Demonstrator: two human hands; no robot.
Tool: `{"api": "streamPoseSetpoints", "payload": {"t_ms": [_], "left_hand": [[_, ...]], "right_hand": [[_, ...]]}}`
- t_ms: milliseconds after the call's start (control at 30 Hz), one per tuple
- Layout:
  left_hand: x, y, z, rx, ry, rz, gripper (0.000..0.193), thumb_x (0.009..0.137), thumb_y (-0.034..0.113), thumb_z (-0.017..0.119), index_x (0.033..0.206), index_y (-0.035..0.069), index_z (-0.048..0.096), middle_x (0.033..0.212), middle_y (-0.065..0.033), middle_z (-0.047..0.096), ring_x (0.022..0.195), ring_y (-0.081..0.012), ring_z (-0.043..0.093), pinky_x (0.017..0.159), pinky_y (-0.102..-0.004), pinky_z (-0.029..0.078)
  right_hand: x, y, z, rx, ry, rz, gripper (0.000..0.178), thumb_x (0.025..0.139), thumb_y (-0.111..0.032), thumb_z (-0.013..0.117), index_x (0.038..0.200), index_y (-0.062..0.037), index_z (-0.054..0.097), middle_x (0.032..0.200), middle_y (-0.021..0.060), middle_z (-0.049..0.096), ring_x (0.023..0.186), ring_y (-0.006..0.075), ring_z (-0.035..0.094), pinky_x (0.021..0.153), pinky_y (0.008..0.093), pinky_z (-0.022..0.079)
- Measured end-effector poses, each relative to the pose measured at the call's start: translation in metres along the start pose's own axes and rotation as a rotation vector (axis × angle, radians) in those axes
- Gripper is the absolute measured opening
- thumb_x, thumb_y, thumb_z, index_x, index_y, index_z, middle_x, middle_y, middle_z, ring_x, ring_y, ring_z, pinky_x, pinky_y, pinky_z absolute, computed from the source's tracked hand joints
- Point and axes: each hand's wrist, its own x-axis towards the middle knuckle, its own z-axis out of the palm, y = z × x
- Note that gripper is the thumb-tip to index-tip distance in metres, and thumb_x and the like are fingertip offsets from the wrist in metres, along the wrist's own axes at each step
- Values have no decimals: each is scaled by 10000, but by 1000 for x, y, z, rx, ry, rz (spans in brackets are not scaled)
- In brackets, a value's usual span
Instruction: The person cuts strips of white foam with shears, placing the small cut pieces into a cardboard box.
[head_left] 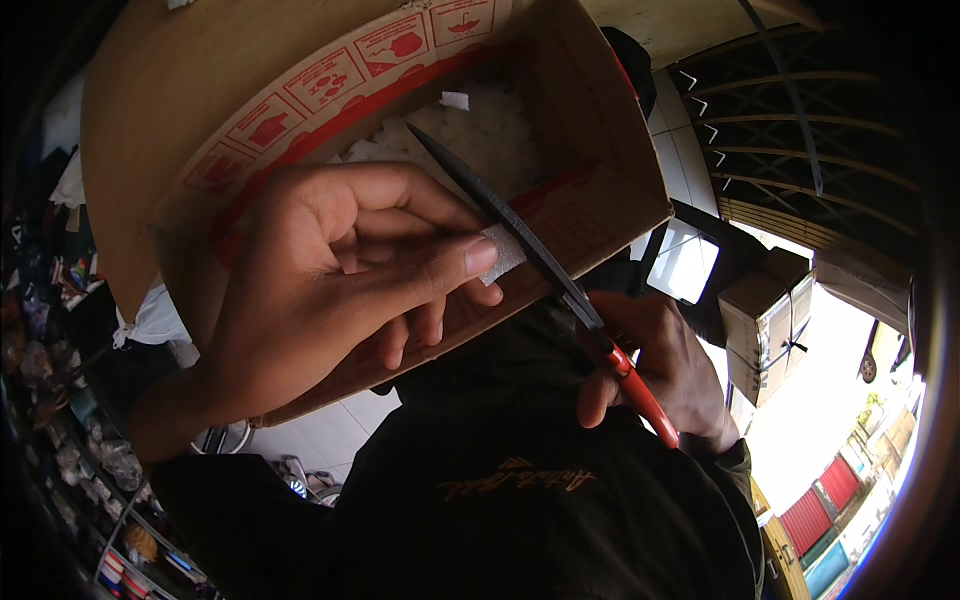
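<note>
Between thumb and fingers, my left hand [330,260] pinches a small white fabric-like piece [503,256]. My right hand [660,360] grips a pair of scissors [545,265] with red handles and dark blades. The blades run up and left past the white piece, seemingly at its right edge; whether they touch it I cannot tell. Beyond my hands an open cardboard box [610,215] holds many small white cut pieces [480,130]. One brighter white scrap [455,101] sits above the heap, toward the back of the box.
A wide box flap [140,130] spreads out at the left. On the right stands a tied carton [765,325] near a bright opening, with a dark folding gate [800,120] above it. Cluttered shelves [110,470] line the left side. Tiled floor [345,430] shows below.
</note>
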Motion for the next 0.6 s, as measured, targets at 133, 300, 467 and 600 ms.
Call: {"api": "streamPoseSetpoints", "payload": {"t_ms": [133, 300, 467, 600], "left_hand": [[-3, -2, -2, -19, 26, -17, 211, 883, 133, 645, 930, -54, 558, 821, -197, 680, 531, -115, 612, 402, -197, 462], [-3, 0, 0, -2, 99, 89, 208, 899, 116, 618, 974, -51, 521, 818, -204, 677, 528, -123, 615, 382, -196, 455], [-2, 0, 3, -76, 94, 117, 179, 915, 89, 590, 982, -58, 514, 828, -208, 673, 534, -131, 623, 373, -195, 452], [-1, -5, 7, -135, 66, 121, 176, 914, 79, 591, 988, -62, 514, 842, -210, 668, 537, -135, 626, 372, -195, 455]], "right_hand": [[1, 3, -3, -56, 1, -116, 793, 480, -588, 868, 904, 8, 559, 542, 88, 494, 503, 269, 553, 496, 365, 377], [4, 15, 2, 28, -45, -108, 1182, 333, -855, 678, 1078, 48, 516, 576, 2, 421, 491, 154, 364, 504, 320, 316], [1, 1, 0, -45, -27, -71, 1206, 326, -851, 683, 1098, 57, 496, 584, 19, 438, 499, 166, 396, 511, 331, 326], [4, 1, -1, -78, -11, -189, 932, 467, -641, 851, 1004, 50, 530, 544, 80, 506, 527, 278, 611, 512, 360, 426]]}}
